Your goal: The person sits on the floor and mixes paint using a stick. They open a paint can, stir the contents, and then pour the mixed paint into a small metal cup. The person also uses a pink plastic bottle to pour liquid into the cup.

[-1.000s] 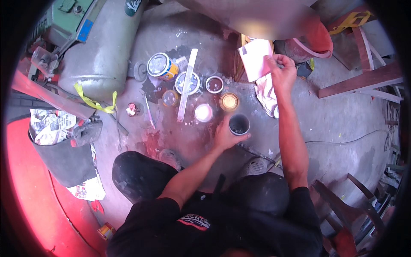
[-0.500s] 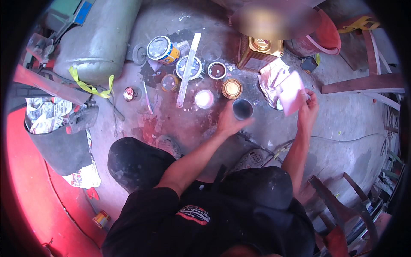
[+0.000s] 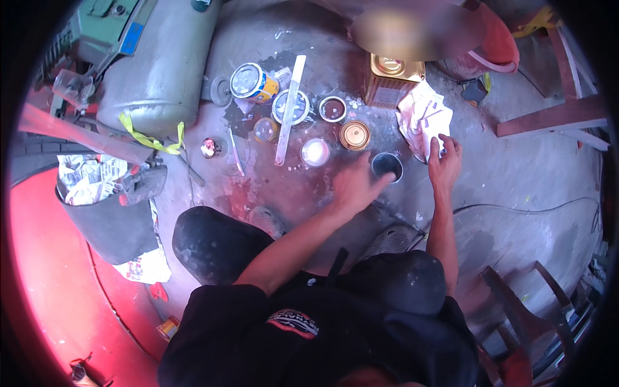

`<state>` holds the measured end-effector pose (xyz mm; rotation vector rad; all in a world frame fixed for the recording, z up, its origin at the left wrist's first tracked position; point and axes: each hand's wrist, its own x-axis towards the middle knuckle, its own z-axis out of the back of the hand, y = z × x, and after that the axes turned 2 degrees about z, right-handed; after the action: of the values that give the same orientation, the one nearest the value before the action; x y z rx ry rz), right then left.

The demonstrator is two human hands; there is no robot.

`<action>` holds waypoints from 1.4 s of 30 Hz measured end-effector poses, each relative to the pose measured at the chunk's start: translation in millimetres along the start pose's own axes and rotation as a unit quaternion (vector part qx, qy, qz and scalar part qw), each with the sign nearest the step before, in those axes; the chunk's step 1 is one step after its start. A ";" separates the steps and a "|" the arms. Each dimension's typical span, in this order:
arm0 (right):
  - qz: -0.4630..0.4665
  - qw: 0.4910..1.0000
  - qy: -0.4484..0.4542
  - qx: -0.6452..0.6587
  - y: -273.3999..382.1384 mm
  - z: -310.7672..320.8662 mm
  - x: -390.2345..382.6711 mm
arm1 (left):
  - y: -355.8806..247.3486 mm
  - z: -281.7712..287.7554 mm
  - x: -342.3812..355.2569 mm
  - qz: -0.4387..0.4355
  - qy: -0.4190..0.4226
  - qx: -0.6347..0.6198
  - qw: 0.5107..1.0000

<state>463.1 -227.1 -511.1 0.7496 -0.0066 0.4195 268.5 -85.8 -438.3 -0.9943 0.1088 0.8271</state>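
Note:
My left hand (image 3: 356,187), fingers spread, is beside a dark-mouthed cup (image 3: 387,166); its thumb overlaps the near rim in view. The cup appears upright on the floor. My right hand (image 3: 445,166) is at the near end of a pale sheet (image 3: 437,121) lying over crumpled paper (image 3: 412,132). Its thumb and fingers close around the sheet's edge. Near the cup are a round gold-coloured lid or tin (image 3: 354,135), a container of white paint (image 3: 315,153) and a small tin with dark brown contents (image 3: 333,109).
A flat stick (image 3: 291,106) lies across an open paint tin (image 3: 281,115). Behind it is a yellow-and-blue paint can (image 3: 265,90). A square gold-coloured can (image 3: 385,90) stands beyond the papers. A grey tank (image 3: 158,71) is at left, wooden legs (image 3: 548,116) at right.
My left hand has loosened from the cup, which now sits farther right. My right hand has lowered the raised pale sheet onto the crumpled paper. The whole view has shifted slightly.

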 end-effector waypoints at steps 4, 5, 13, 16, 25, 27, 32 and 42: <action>0.012 0.992 0.026 0.120 47.3 3.4 -1.4 | 19.3 30.0 43.3 -0.148 -0.161 0.135 0.966; 0.015 0.988 0.040 0.147 57.7 2.6 -1.0 | 27.8 32.4 59.3 -0.212 -0.220 0.209 0.929; 0.073 0.980 0.026 0.183 78.2 19.8 -2.8 | 48.6 98.6 76.3 -0.054 -0.254 0.235 0.937; 0.064 0.983 0.026 0.172 69.9 22.7 -9.8 | 98.8 124.3 64.6 0.144 -0.212 0.241 0.936; 0.174 0.966 -0.009 0.189 107.5 52.0 -9.9 | 80.2 140.9 13.7 0.093 -0.325 0.045 0.940; 0.238 0.953 -0.043 0.184 132.6 75.1 -14.0 | 47.2 149.6 -21.6 0.028 -0.356 0.012 0.934; 0.487 0.863 -0.035 0.133 180.5 112.8 -26.9 | -11.4 114.2 -56.6 -0.248 -0.171 0.178 0.937; 0.281 0.871 0.393 -0.086 102.6 59.9 -5.1 | -17.2 48.6 40.9 -0.307 -0.134 0.169 0.927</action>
<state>428.7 -201.6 -400.1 0.3427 0.5106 1.2489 295.0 -29.6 -416.7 -0.5274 -0.2805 0.3381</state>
